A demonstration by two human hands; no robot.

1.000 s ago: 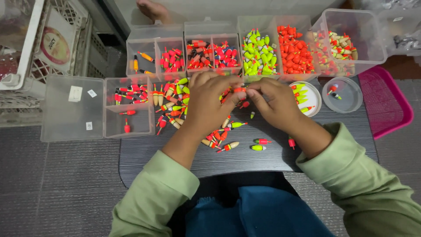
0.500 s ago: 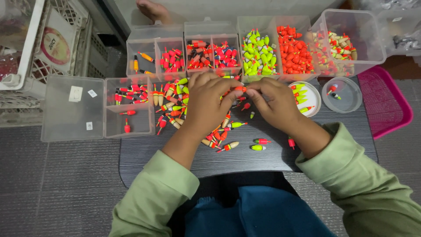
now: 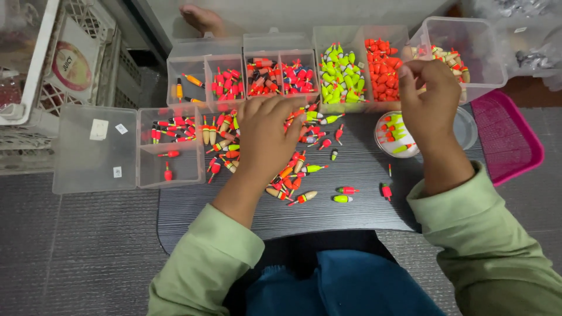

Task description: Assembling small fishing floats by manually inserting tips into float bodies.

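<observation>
Looking down from my head, I see both my hands over a small dark grey slatted table (image 3: 363, 175). My left hand (image 3: 266, 137) lies palm down on a loose heap of small plastic fishing floats (image 3: 301, 169), red, orange, yellow-green and tan; its fingers are held close together and slightly curled, the tips touching the floats at the top of the heap. I cannot tell whether it grips one.

My right hand (image 3: 430, 102) is raised to the right, above the far edge of the table, just in front of a clear plastic tub (image 3: 486, 64) that holds tan and red floats. Its thumb and fingertips are drawn together; what they pinch is too small to make out. Under the wrist sits a round clear lid (image 3: 386, 146) with a few yellow and red floats in it.

Along the far side stands a row of clear plastic compartment boxes (image 3: 193, 50), sorted by colour: red floats, yellow-green floats (image 3: 342, 73), bright orange floats (image 3: 383, 67). An open clear box (image 3: 93, 169) lies at the left, a pink plastic tray (image 3: 509, 140) at the right. My sleeves (image 3: 492, 234) are pale green.
</observation>
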